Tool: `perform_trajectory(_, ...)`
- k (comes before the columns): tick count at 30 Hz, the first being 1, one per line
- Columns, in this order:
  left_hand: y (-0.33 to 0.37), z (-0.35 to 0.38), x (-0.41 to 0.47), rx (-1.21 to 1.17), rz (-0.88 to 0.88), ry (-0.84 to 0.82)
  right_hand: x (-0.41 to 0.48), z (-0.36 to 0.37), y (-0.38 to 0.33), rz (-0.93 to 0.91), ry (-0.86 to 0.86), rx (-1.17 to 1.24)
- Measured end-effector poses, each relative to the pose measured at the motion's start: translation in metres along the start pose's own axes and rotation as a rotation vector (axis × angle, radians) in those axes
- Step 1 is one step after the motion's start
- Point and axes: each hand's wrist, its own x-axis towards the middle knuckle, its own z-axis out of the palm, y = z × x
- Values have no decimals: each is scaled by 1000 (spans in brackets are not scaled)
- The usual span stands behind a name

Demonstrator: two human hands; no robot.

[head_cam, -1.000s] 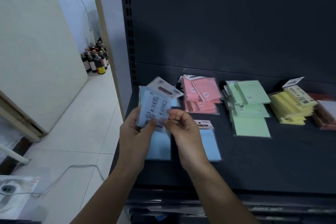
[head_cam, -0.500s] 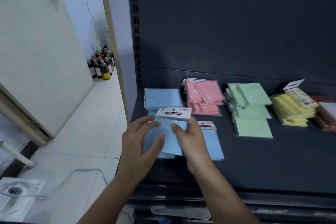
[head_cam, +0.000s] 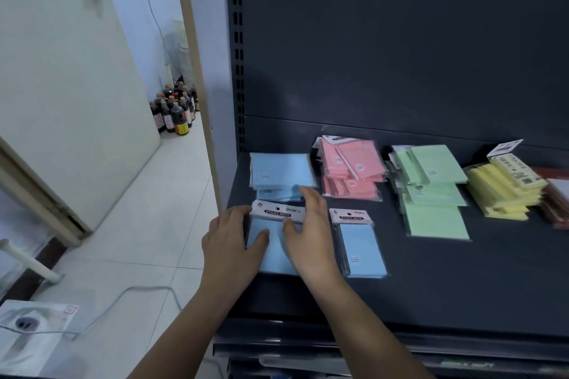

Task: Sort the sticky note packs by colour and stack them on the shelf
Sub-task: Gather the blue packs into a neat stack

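Observation:
A blue sticky note pack (head_cam: pixel 276 240) with a white header card lies flat at the front left of the dark shelf (head_cam: pixel 462 280). My left hand (head_cam: pixel 231 244) presses on its left edge and my right hand (head_cam: pixel 309 238) on its right side, fingers spread. Another blue pack (head_cam: pixel 360 244) lies just to the right. Behind them sits a blue stack (head_cam: pixel 281 171). Further right along the back stand a pink stack (head_cam: pixel 351 169), a green stack (head_cam: pixel 431 184) and a yellow stack (head_cam: pixel 505 191).
A dark reddish pack pile (head_cam: pixel 558 203) lies at the far right edge. The shelf's back panel rises behind the stacks. To the left, a door (head_cam: pixel 61 86), white floor tiles, several bottles (head_cam: pixel 175 111) and a cable (head_cam: pixel 132 295) on the floor.
Both hands lowered the blue pack from in front of me down onto the shelf's front left. It now lies flat under my fingers.

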Motion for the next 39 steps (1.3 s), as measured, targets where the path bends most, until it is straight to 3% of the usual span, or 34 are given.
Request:
perform_trajectory(9,14,-1,45,-398,-43,-165,36,-7,1,166,40,233)
perform_trajectory(15,10,4,57,-320,-73,85,43,-9,7,237,140,437)
perform_trajectory(21,15,6,57,-237,14,183,37,-13,2,84,126,138)
perform_trajectory(24,21,4,53,-279,29,259,35,-17,-2,58,232,327)
perform_trajectory(27,30,-3,45,-555,-32,294,30,-23,-4,115,346,632)
perform_trajectory(30,39,-8,41,-938,-194,183,25,-33,-4,208,350,870)
perform_trajectory(32,44,-6,39,-1076,-235,70,20,-41,-3,194,299,858)
perform_trajectory(39,60,14,17,-986,-3,-273,-2,-88,10,181,112,800)
